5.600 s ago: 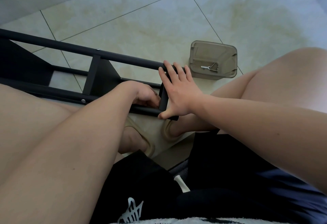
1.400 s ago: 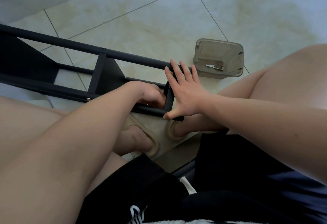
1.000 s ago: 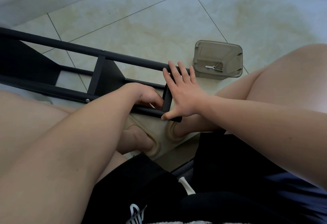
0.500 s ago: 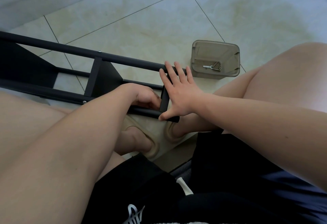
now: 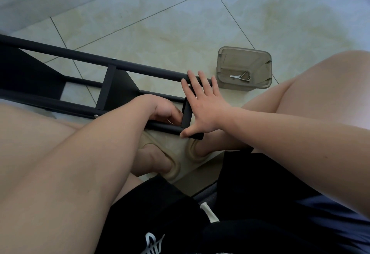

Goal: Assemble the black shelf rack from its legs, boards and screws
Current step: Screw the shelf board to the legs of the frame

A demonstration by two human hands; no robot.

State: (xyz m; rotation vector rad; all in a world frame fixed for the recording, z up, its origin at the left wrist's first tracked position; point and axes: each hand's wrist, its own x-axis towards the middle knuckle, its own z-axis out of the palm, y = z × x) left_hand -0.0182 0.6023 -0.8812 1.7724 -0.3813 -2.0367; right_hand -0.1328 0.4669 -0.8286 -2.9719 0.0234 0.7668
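Bracing the end of the black shelf rack, which lies on its side on the floor from the left edge to mid-frame.

The right hand presses flat, fingers spread, against the end board. The left hand sits tucked inside the frame, fingers curled, around what I cannot tell. Neither hand has shifted in the last few seconds, so I'd judge one screw is still being tightened. A small tool waits in the tub, right of centre.
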